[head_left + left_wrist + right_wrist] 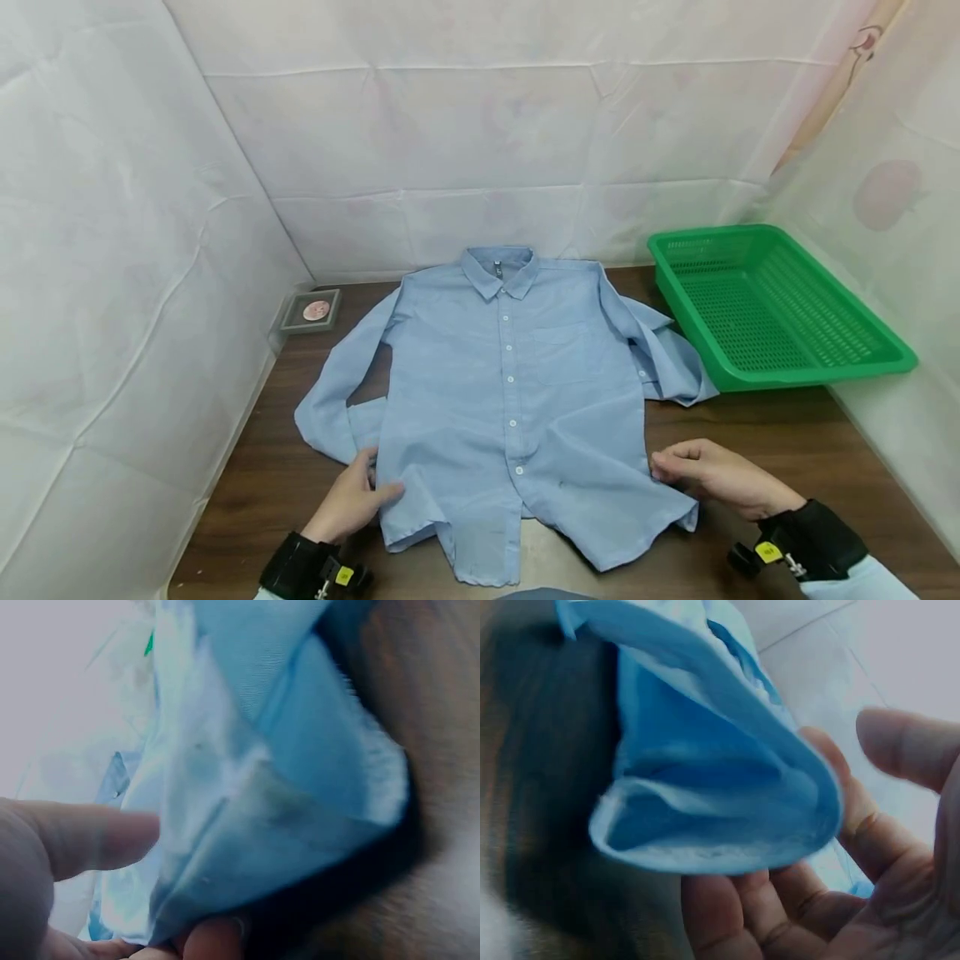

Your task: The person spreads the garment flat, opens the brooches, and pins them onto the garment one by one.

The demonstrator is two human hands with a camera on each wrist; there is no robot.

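Flanking the blue shirt point(450, 375), left hand point(348, 500) and right hand point(723, 479) both touch its lower sides, grips wide; its length runs straight away, collar point(522, 279) farthest!

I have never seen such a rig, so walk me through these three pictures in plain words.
No machine works here: a person is working bare-handed. The wide picture looks down from the head; the close ones come from the left and right wrists. On the brown table lies a light blue shirt, collar away from the person, with a green basket to the right and a small grey tray to the left. The left hand and right hand are at the shirt's lower side edges, fingers partly under the cloth; neither plainly grips it.
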